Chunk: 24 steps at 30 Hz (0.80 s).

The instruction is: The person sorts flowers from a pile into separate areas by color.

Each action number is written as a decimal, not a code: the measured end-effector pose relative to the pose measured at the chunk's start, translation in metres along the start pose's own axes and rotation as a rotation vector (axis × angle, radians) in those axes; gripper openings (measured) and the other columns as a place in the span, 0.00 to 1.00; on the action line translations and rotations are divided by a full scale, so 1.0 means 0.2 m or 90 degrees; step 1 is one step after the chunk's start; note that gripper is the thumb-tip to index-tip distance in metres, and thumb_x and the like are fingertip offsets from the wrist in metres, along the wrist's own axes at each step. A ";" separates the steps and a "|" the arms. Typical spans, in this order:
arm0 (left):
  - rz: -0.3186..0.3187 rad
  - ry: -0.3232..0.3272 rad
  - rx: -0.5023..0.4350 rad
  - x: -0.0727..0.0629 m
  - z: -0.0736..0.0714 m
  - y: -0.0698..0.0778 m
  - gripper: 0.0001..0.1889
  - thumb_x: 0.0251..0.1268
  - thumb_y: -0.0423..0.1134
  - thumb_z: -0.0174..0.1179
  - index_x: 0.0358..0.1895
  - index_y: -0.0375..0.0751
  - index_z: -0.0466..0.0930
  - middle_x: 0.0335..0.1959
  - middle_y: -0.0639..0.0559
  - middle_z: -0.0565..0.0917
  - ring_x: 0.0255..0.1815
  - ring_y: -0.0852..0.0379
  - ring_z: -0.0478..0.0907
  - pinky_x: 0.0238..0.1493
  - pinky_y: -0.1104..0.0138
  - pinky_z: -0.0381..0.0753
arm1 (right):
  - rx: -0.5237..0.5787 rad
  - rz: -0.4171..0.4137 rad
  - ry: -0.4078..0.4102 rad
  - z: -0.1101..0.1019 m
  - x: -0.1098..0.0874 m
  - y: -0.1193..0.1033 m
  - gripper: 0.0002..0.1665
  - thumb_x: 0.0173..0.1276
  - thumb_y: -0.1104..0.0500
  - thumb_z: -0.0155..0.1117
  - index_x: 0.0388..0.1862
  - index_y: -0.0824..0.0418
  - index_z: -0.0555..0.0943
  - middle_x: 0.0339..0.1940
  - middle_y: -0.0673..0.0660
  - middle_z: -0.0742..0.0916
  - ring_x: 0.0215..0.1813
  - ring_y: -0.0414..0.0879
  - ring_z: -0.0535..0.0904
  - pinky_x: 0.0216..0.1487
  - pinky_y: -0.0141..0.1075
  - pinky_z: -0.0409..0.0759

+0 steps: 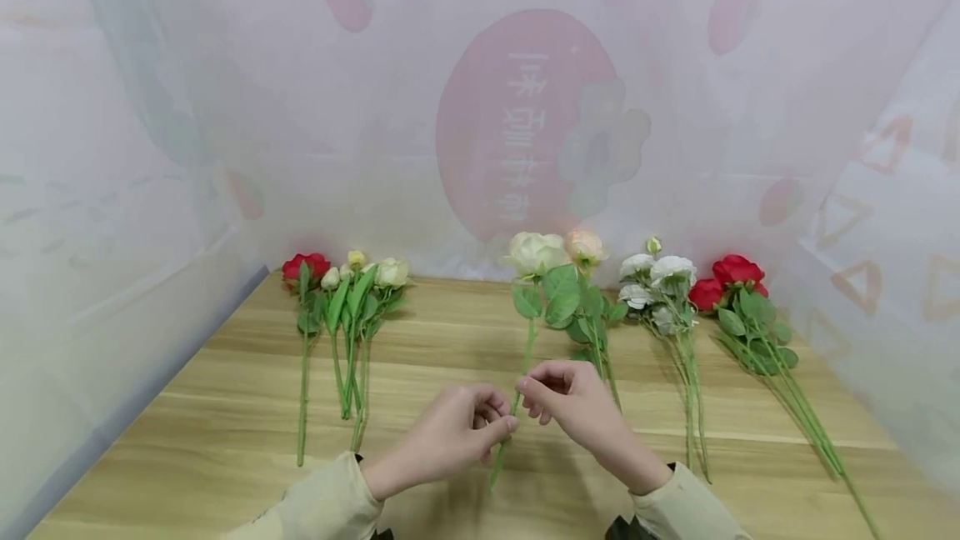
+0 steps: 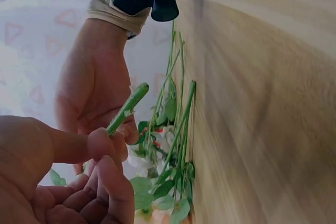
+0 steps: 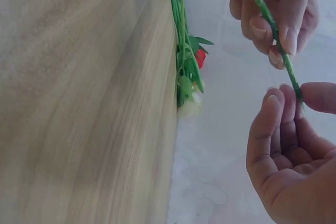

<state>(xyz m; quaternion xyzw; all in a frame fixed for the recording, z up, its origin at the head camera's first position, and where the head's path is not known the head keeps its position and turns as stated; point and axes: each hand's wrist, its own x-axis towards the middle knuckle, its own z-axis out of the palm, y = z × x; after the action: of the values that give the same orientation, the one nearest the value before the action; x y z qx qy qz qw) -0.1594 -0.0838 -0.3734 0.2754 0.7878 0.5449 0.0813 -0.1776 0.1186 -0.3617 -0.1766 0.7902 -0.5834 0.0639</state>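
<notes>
A cream-white rose [image 1: 537, 254] with green leaves is held up over the table, its stem slanting down toward the front. Low on that stem, my left hand [image 1: 459, 433] pinches it between thumb and fingertips. Higher up, thumb and fingertips of my right hand [image 1: 573, 405] pinch the same stem. From the left wrist, the cut end of the stem [image 2: 128, 108] sticks out past the left fingertips, with small pale shreds on it. In the right wrist view the stem [image 3: 268, 14] runs through both hands, close together.
Behind the held rose lies a peach rose [image 1: 587, 247]. White flowers [image 1: 672, 272] and red roses [image 1: 738, 270] lie at right, stems forward. At left are a red rose [image 1: 306, 267] and cream and yellow blooms [image 1: 392, 272]. A printed curtain encloses the wooden table [image 1: 225, 407].
</notes>
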 end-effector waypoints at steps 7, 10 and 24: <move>-0.034 0.002 0.145 -0.02 -0.11 -0.01 0.10 0.75 0.43 0.56 0.35 0.44 0.81 0.24 0.60 0.80 0.21 0.61 0.78 0.22 0.66 0.77 | -0.073 0.063 0.049 0.02 0.19 0.05 0.11 0.70 0.59 0.64 0.31 0.66 0.86 0.25 0.62 0.84 0.26 0.52 0.80 0.28 0.42 0.80; -0.047 0.010 0.181 -0.04 -0.17 -0.01 0.11 0.76 0.44 0.54 0.34 0.47 0.81 0.22 0.62 0.80 0.20 0.60 0.78 0.20 0.65 0.75 | -0.122 0.099 0.063 0.02 0.30 0.07 0.13 0.68 0.62 0.63 0.25 0.65 0.85 0.24 0.64 0.85 0.24 0.49 0.81 0.27 0.42 0.81; -0.043 0.033 0.241 -0.11 -0.28 -0.02 0.12 0.76 0.41 0.54 0.30 0.48 0.80 0.20 0.63 0.79 0.18 0.62 0.77 0.20 0.65 0.75 | -0.391 0.189 0.073 0.00 0.55 0.13 0.20 0.52 0.70 0.50 0.05 0.54 0.64 0.04 0.49 0.67 0.10 0.42 0.60 0.12 0.33 0.56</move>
<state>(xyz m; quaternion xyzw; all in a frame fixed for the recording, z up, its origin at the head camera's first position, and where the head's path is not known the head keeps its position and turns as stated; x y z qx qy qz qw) -0.1662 -0.1418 -0.3593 0.2452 0.8869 0.3906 0.0259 -0.2851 0.0873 -0.3742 -0.0376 0.9483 -0.3114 0.0478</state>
